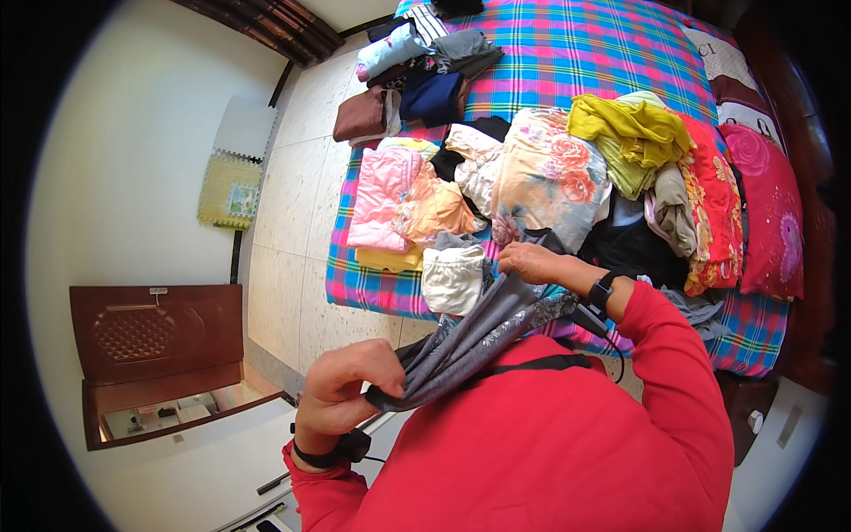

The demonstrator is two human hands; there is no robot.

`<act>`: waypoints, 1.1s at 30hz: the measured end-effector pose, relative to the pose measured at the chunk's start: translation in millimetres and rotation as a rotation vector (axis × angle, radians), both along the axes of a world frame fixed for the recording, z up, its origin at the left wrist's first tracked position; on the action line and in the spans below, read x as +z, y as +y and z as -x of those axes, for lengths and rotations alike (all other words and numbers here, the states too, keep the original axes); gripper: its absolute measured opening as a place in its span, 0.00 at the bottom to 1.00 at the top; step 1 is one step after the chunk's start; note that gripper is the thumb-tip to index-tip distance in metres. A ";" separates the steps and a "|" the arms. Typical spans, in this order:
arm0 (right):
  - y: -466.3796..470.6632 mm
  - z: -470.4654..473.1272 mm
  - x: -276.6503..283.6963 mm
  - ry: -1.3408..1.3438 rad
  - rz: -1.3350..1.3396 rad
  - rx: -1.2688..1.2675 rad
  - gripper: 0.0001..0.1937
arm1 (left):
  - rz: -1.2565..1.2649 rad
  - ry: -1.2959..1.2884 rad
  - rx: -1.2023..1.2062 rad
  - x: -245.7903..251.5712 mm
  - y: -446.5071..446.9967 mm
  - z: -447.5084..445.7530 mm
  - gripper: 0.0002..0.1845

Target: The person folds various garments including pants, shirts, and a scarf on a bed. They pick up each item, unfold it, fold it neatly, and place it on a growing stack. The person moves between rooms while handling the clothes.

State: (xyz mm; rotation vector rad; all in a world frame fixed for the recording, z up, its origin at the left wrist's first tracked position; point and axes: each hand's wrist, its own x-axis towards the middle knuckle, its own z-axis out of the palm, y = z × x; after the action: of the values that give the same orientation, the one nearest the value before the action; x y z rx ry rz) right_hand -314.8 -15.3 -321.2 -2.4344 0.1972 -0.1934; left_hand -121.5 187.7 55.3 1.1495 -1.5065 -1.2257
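Observation:
A grey garment with a pale leaf pattern (488, 332) is stretched between my two hands, in front of my red top. My left hand (349, 379) pinches its lower-left end. Farther up and to the right, my right hand (532, 261) grips the other end, above the edge of the bed. White shorts with a gathered waist (453, 279) lie on the bed just left of my right hand. Beyond that hand spreads a floral cloth (555, 173) with coral roses. Part of the grey garment is hidden by its own folds.
Folded pink clothing (385, 196) and an orange garment (435, 206) lie on the plaid bedsheet (552, 53). Yellow-green clothes (628, 130) are heaped near a red pillow (764, 206). More folded clothes (432, 96) sit at the far left corner. A brown door (159, 332) stands left.

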 end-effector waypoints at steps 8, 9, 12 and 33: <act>-5.1 69.3 -56.5 0.155 0.124 -0.301 0.09 | 0.361 -0.080 0.436 59.5 -3.5 -17.3 0.16; -4.7 81.6 -54.3 0.180 0.118 -0.387 0.08 | 0.388 -0.123 0.450 68.3 -6.5 -19.0 0.19; -0.6 105.5 -37.9 0.059 0.154 -0.599 0.07 | 0.510 -0.253 0.454 88.1 -21.2 -19.4 0.13; 48.3 71.1 61.1 -0.223 -0.287 -0.623 0.09 | 0.306 0.077 -0.195 197.0 -170.2 2.9 0.17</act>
State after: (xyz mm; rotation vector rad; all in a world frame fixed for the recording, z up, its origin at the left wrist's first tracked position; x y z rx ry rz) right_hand -385.9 33.0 -260.1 -1.9819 0.8200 -0.6580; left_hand -124.4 17.5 252.3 0.7611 -1.7083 -1.1036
